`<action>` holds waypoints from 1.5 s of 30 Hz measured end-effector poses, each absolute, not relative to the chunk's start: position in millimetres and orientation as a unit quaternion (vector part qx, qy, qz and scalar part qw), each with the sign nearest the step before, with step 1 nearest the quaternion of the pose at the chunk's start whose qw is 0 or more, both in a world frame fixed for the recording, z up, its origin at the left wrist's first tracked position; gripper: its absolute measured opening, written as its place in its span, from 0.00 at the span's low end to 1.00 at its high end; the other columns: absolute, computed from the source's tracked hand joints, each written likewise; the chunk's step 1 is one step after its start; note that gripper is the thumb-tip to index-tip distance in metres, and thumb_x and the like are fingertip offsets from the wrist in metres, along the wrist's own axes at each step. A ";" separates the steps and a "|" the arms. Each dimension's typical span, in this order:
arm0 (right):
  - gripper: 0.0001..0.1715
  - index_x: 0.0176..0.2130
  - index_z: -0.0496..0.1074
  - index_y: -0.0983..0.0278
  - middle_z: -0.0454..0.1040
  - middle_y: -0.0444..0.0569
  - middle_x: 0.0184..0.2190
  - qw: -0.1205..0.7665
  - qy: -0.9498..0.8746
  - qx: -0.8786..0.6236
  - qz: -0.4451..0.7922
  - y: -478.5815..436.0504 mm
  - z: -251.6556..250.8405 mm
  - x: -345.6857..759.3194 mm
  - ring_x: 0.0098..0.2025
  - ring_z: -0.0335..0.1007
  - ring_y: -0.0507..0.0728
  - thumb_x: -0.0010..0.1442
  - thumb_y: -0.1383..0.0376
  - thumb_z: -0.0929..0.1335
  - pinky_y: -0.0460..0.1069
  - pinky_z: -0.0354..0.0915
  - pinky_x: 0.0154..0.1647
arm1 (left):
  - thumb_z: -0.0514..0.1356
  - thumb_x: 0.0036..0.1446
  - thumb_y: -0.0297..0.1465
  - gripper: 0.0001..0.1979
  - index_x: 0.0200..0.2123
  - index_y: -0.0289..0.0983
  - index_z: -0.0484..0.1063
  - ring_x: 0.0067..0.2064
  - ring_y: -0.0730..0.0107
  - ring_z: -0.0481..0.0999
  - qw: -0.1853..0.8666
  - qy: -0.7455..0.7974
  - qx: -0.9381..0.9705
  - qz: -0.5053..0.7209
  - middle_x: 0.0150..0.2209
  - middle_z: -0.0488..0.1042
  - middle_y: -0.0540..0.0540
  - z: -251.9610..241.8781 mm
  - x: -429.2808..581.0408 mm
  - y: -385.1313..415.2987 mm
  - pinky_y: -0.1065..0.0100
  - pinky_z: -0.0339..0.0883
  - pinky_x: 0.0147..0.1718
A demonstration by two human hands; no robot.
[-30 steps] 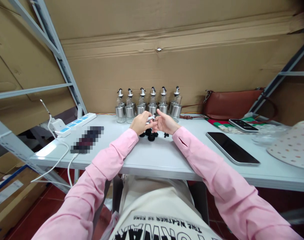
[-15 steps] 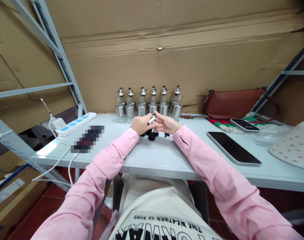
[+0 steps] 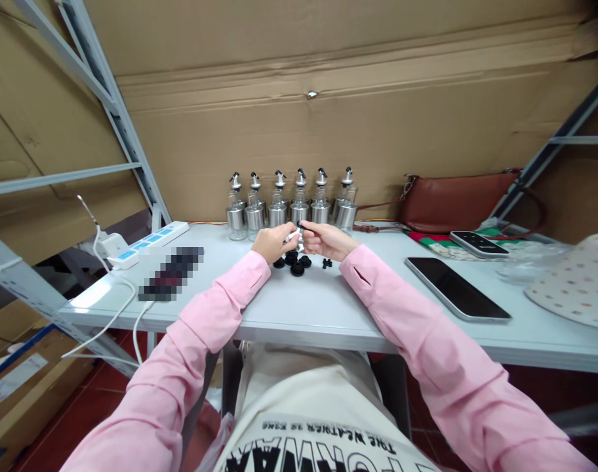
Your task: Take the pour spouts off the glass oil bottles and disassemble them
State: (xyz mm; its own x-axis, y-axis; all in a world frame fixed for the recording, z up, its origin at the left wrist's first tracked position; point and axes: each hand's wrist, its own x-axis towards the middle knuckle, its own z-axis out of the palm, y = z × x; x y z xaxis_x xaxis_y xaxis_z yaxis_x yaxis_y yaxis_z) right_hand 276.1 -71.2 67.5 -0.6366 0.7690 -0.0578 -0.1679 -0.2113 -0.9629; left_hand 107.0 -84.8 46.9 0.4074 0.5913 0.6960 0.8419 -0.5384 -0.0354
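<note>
Snugly, a pale piece (image 3: 293,237) sits — between left fingers (image 3: 282,232).

Single head-worn view, looking forward and down from wearer's head. Cream top (image 3: 309,393) close at bottom edge, pink sleeves (image 3: 200,321) slanting in from lower corners, table (image 3: 303,305) across middle, cardboard wall (image 3: 259,124) behind filling upper part.

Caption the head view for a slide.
Left hand and right hand meet around a small pale part near black pieces, before metal-sleeved glass bottles.
</note>
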 end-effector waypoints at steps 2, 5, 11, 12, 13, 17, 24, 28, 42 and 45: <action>0.20 0.20 0.61 0.65 0.50 0.36 0.13 0.349 -0.537 -0.280 0.715 -69.5 70.8 277.9 0.16 0.47 0.46 0.58 0.58 0.64 0.43 0.57 0.22 | 0.49 0.59 0.37 0.12 0.33 0.36 0.67 0.28 0.73 0.73 0.191 -0.443 -0.812 -0.328 0.26 0.74 0.49 46.6 105.4 -83.5 0.73 0.55 0.25; 0.13 0.26 0.69 0.67 0.58 0.38 0.16 0.397 -0.573 -0.347 0.627 -62.0 72.5 285.9 0.19 0.52 0.45 0.55 0.59 0.67 0.43 0.57 0.24 | 0.49 0.59 0.37 0.12 0.33 0.36 0.67 0.27 0.73 0.73 0.186 -0.445 -0.811 -0.330 0.26 0.74 0.49 45.9 103.9 -82.1 0.73 0.55 0.26; 0.07 0.23 0.75 0.67 0.68 0.43 0.17 0.346 -0.713 -0.569 0.221 -39.4 63.7 309.6 0.26 0.63 0.51 0.45 0.64 0.71 0.46 0.60 0.34 | 0.49 0.58 0.37 0.12 0.32 0.36 0.67 0.26 0.73 0.72 0.187 -0.452 -0.808 -0.327 0.25 0.74 0.49 45.8 103.4 -81.4 0.72 0.55 0.26; 0.06 0.22 0.76 0.66 0.70 0.44 0.18 0.332 -0.716 -0.588 0.175 -36.7 61.7 312.5 0.28 0.65 0.52 0.44 0.64 0.72 0.47 0.61 0.36 | 0.49 0.58 0.37 0.12 0.32 0.36 0.67 0.25 0.73 0.71 0.188 -0.454 -0.807 -0.327 0.25 0.73 0.49 45.7 103.4 -81.2 0.72 0.55 0.26; 0.06 0.23 0.76 0.66 0.72 0.45 0.19 0.321 -0.717 -0.601 0.147 -34.6 59.8 314.8 0.29 0.67 0.53 0.44 0.64 0.72 0.47 0.61 0.37 | 0.49 0.58 0.37 0.12 0.32 0.36 0.67 0.25 0.73 0.71 0.188 -0.455 -0.806 -0.327 0.24 0.73 0.49 45.6 103.4 -80.9 0.72 0.55 0.26; 0.07 0.28 0.78 0.66 0.76 0.46 0.23 0.288 -0.730 -0.607 0.125 -28.8 52.2 318.6 0.31 0.70 0.53 0.44 0.66 0.72 0.45 0.63 0.38 | 0.49 0.58 0.37 0.12 0.32 0.36 0.67 0.25 0.73 0.71 0.183 -0.460 -0.806 -0.323 0.24 0.73 0.50 44.8 103.1 -79.3 0.73 0.55 0.26; 0.10 0.34 0.78 0.66 0.78 0.47 0.29 0.210 -0.758 -0.598 0.151 -21.4 45.5 317.4 0.34 0.73 0.52 0.48 0.72 0.69 0.42 0.65 0.39 | 0.49 0.58 0.37 0.12 0.33 0.36 0.67 0.26 0.73 0.71 0.178 -0.466 -0.807 -0.315 0.25 0.73 0.49 44.6 102.4 -79.1 0.72 0.54 0.26; 0.14 0.39 0.76 0.68 0.78 0.50 0.32 0.207 -0.754 -0.610 0.130 -21.0 42.7 315.8 0.35 0.73 0.52 0.48 0.71 0.69 0.44 0.65 0.39 | 0.49 0.58 0.37 0.12 0.33 0.36 0.67 0.26 0.73 0.71 0.177 -0.466 -0.808 -0.313 0.24 0.73 0.49 45.5 102.2 -79.4 0.72 0.54 0.26; 0.10 0.34 0.76 0.65 0.77 0.51 0.37 0.162 -0.727 -0.663 0.077 -16.0 32.6 313.1 0.41 0.72 0.56 0.51 0.64 0.68 0.45 0.63 0.40 | 0.49 0.58 0.37 0.12 0.33 0.36 0.67 0.25 0.72 0.71 0.165 -0.473 -0.810 -0.305 0.23 0.72 0.49 46.7 103.6 -82.3 0.72 0.54 0.26; 0.11 0.35 0.76 0.65 0.77 0.51 0.38 0.144 -0.726 -0.667 0.081 -16.2 32.7 312.7 0.42 0.71 0.56 0.52 0.64 0.68 0.45 0.63 0.40 | 0.49 0.58 0.37 0.12 0.33 0.36 0.67 0.25 0.72 0.70 0.166 -0.474 -0.810 -0.303 0.24 0.73 0.49 46.0 103.5 -82.0 0.72 0.54 0.26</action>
